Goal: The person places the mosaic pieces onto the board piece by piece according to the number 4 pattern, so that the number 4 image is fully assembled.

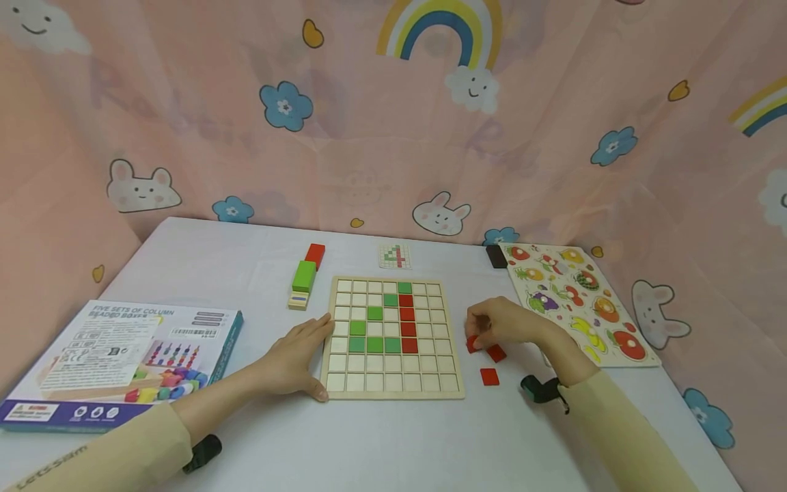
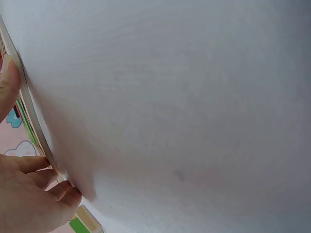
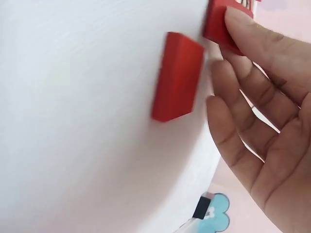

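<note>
A wooden grid board lies on the table, with green tiles in a stepped line and a row, and red tiles in a column. At its left edge rests my left hand, thumb near the front corner and fingers spread along the side; the left wrist view shows those fingertips against the rim. Right of the board, my right hand pinches a red square tile between thumb and index finger. Another red tile lies just beside it, and one more red tile sits nearer me.
Behind the board lies a small pattern card. Green blocks and a red block stand at back left. A boxed toy occupies the left side; a fruit puzzle board and a black block are at right.
</note>
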{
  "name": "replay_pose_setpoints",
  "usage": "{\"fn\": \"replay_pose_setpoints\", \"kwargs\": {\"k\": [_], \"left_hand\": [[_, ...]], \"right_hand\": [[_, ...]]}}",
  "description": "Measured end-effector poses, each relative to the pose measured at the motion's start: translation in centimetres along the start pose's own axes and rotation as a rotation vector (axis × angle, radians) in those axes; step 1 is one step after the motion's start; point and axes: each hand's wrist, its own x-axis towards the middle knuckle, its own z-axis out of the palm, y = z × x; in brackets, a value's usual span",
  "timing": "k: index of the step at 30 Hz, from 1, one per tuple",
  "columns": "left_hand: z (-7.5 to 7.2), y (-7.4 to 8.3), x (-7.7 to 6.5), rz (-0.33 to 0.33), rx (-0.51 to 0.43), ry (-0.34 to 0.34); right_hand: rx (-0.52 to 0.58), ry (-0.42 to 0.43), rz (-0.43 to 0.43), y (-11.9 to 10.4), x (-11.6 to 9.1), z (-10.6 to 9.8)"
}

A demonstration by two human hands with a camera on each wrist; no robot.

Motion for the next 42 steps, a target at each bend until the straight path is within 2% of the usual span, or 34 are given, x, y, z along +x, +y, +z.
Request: {"fn": "replay_pose_setpoints", "kwargs": {"k": [4, 8, 17, 25, 34, 42], "left_hand": [[0.0, 0.0, 0.0, -0.001, 0.003, 0.001], [0.0, -0.1, 0.0, -0.002, 0.003, 0.001], [0.0, 0.0, 0.1, -0.014, 0.001, -0.003], [0.0, 0.2, 0.1, -0.022, 0.004, -0.009], [0.1, 0.0, 0.2, -0.021, 0.005, -0.005], [0.2, -0.1, 0.3, -0.027, 0.005, -0.005]], "right_hand": [[0.016, -0.008, -0.020, -0.8, 0.1, 0.0], [0.032, 0.011, -0.086, -2.1, 0.4, 0.3], [0.067, 0.027, -0.172, -5.3, 1.7, 2.2], [0.062, 0.022, -0.227, -7.1, 2.7, 3.8], [0.065, 0.016, -0.216, -7.5, 3.1, 5.0], [0.048, 0.046, -0.221, -7.8, 3.1, 5.3]]}}
